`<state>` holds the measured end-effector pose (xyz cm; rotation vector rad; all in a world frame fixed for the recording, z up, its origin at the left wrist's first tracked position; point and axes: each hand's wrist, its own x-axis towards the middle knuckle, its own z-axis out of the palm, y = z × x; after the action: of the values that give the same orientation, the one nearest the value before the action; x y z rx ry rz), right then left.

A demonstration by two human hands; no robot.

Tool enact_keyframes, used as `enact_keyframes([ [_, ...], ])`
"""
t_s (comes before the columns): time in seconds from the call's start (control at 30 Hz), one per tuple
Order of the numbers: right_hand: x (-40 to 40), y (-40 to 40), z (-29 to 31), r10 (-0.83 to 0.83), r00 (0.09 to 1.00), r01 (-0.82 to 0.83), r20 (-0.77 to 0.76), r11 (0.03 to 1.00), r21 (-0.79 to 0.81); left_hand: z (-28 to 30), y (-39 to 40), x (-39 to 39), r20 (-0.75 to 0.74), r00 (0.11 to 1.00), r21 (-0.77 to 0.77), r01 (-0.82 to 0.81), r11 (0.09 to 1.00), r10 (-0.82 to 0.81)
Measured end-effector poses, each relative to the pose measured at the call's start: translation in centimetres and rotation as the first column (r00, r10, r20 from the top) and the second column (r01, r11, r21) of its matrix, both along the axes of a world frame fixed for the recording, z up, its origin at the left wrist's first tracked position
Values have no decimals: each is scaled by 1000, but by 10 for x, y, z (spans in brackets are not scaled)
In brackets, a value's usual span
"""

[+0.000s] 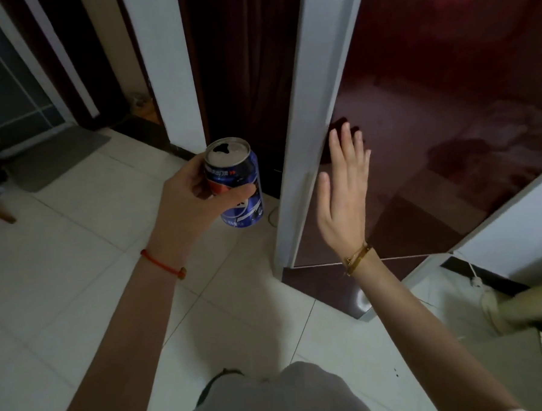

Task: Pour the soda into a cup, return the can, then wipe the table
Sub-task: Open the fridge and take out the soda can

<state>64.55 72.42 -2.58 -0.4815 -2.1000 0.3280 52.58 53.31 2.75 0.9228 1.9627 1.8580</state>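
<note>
A home, by the look of it: pale glossy floor tiles (77, 247), white door frames (165, 66), a grey doormat (57, 160) before a glazed door (3, 87), a dark red glossy refrigerator door (431, 118), and a white power strip (488, 304) lying on the floor.

Dim room: white floor tiles (79, 278), grey mat (57, 160), glossy dark-red door (431, 118), white frame (315, 108).

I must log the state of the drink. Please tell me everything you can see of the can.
The can is blue metal with white print, a red patch and a silver top whose mouth is already open. It is tilted slightly, held in the air above the white tiled floor, beside the dark red door. Only the left hand touches it, fingers wrapped around its middle.
</note>
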Motion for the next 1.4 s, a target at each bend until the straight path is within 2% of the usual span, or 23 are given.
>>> enact_keyframes([
  [0.3, -55, 55, -5, -28, 997, 30, 72, 999, -29, -7, 44, -55, 2, 1000, -39, 19, 999, -19],
  [0.47, -90, 83, -4, -82, 992, 85, 91, 996, -33, -11, 76, -96, 27, 997, -45, 71, 996, -70],
  [0.67, -130, 117, 0, -178, 978, 185, 112, 981, -61, -7, 123, -147, 128, 977, 32, 168, 985, -170],
  [0.8, -154, 137, 1, -247, 961, 257, 123, 963, -76, -6, 149, -181, 142, 961, 9, 237, 972, -236],
  [1.17, -187, 161, 3, -385, 911, 400, 147, 911, -97, -2, 199, -239, 101, 890, -53, 452, 891, -445],
  [1.4, -182, 145, 7, -382, 922, 384, 55, 889, -249, -3, 220, -242, 117, 823, -34, 562, 826, -556],
])
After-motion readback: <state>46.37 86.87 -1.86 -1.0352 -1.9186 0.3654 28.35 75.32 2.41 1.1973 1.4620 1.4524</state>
